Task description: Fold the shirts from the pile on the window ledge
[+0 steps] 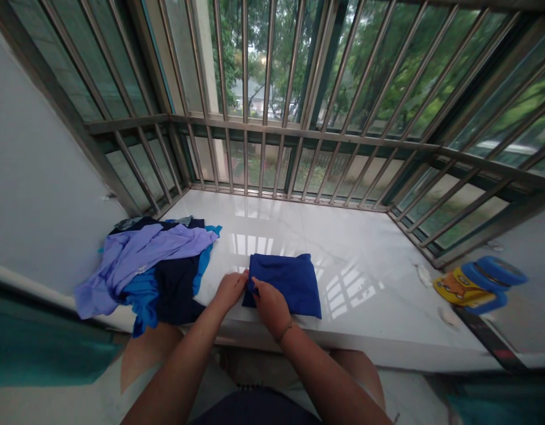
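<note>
Head view, dial centre: the folded blue cloth [286, 286], lying flat as a rough rectangle on the white window ledge [365, 248], near its front edge; all hours below are read from it.
Left hand [232, 292]: at 9 o'clock, fingers curled, fingertips at the cloth's left edge; whether its grip has hold of fabric I cannot tell.
Right hand [271, 307]: at 8 o'clock, lying partly over the cloth; its grip is closed, thumb and forefinger pinching the left edge.
Bracelet [284, 333]: thin, around the right wrist.
Clothes pile: at 9 o'clock, well apart from the cloth, a lavender garment [153, 251] on top, bright blue [142, 295] and dark navy [177, 289] pieces under it, some hanging over the ledge's front edge.
Blue-and-yellow container [476, 286]: at 3 o'clock, well apart, near the wall.
Metal bars [268, 100]: at 12 o'clock, across the window, green trees [374, 65] beyond.
</note>
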A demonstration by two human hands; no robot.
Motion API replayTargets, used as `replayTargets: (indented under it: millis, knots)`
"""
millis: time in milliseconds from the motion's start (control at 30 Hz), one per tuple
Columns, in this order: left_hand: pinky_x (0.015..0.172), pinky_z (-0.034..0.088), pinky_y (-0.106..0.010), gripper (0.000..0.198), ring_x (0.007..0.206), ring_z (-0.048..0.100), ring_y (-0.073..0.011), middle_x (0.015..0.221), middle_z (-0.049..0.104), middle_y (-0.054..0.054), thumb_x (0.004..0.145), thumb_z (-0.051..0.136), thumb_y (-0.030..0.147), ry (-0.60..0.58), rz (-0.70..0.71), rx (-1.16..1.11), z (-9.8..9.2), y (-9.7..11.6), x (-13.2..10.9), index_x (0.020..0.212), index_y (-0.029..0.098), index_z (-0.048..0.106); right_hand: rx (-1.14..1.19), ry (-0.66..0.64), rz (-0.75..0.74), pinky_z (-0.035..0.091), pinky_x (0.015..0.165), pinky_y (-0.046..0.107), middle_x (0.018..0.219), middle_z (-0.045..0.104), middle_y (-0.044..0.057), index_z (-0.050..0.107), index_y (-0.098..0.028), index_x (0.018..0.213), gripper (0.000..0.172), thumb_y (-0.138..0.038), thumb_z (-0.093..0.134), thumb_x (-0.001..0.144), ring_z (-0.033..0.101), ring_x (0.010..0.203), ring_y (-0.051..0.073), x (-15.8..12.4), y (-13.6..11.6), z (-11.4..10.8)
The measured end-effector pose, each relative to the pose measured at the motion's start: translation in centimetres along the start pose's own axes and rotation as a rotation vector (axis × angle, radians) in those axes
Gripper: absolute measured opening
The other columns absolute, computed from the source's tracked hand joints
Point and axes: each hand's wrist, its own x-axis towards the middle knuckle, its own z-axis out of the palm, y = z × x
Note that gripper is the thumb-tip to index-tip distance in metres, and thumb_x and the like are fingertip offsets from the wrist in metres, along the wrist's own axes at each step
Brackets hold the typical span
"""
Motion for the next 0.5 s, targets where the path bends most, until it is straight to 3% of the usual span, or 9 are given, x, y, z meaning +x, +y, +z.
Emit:
replayTargets:
  millis: [100,233,400,500]
  knots:
    - [0.075,0.044,-0.036,0.074,0.078,0.07,-0.0246,0.077,0.077,-0.011,0.113,0.02,0.056,0.022,-0.033,-0.016,0.0,0.0,0.0,0.067,0.023,0.068,0.026,-0.026,-0.139,0.054,0.119,0.039,0.14,0.076,0.013,0.062,-0.017,0.15,0.051,-0.009,0.064,0.1,0.072,0.131,0.024,-0.6,0.4,0.3]
    - [0.07,0.041,-0.033,0.064,0.073,0.069,-0.0228,0.07,0.074,-0.007,0.109,0.037,0.057,0.019,-0.03,-0.014,0.2,0.1,0.2,0.062,0.023,0.065,0.0,-0.082,-0.262,0.049,0.124,0.043,0.144,0.074,0.013,0.071,-0.017,0.132,0.035,-0.005,0.061,0.1,0.069,0.136,0.023,-1.2,0.6,1.3]
    - [0.072,0.042,-0.028,0.034,0.078,0.073,-0.0199,0.08,0.078,-0.001,0.102,0.058,0.052,0.03,-0.094,-0.05,0.6,0.4,0.6,0.093,0.023,0.075,-0.013,-0.039,-0.207,0.048,0.126,0.047,0.143,0.074,0.015,0.069,-0.015,0.133,0.036,-0.004,0.06,0.1,0.068,0.139,0.024,-1.1,0.7,1.9]
    - [0.069,0.042,-0.028,0.032,0.075,0.071,-0.0204,0.077,0.077,-0.001,0.098,0.065,0.054,0.054,-0.177,-0.064,0.7,1.1,1.8,0.098,0.023,0.076,-0.013,-0.059,-0.221,0.047,0.126,0.046,0.141,0.075,0.014,0.069,-0.016,0.133,0.034,-0.005,0.061,0.101,0.068,0.138,0.024,-1.1,0.7,1.9]
